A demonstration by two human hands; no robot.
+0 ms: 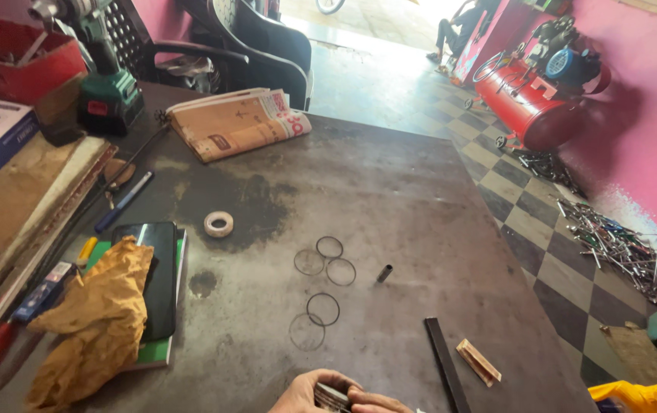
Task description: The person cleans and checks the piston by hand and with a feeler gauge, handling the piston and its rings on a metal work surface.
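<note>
At the bottom edge of the view, both hands meet over the near side of the dark metal counter (pixel 389 191). The left hand (pixel 305 391) comes in from the lower left with its knuckles up and its fingers (pixel 327 376) curled over a small stack of thin metal rings (pixel 331 398). The right hand (pixel 378 402) lies just beside it, mostly cut off by the frame, its fingertips pressed against the right side of the same stack. The stack sits between the two hands, pinched from both sides, so only its dark ridged edge shows between the fingers. Both sets of fingers are closed on it; how far the stack reaches into the palms cannot be told.

Farther out on the counter lie five loose black rings (pixel 323 309), three in a cluster and two nearer the hands, all flat and well apart from the fingers. A short metal tube (pixel 384 273) lies to the right of the cluster. A flat black bar (pixel 446 363) runs just right of the hands, with a small wooden strip (pixel 478 362) beside it. To the left lie a yellow rag (pixel 95 321), a dark phone (pixel 156 275) and a roll of tape (pixel 219 223); a folded newspaper (pixel 236 122) lies at the far side.
</note>
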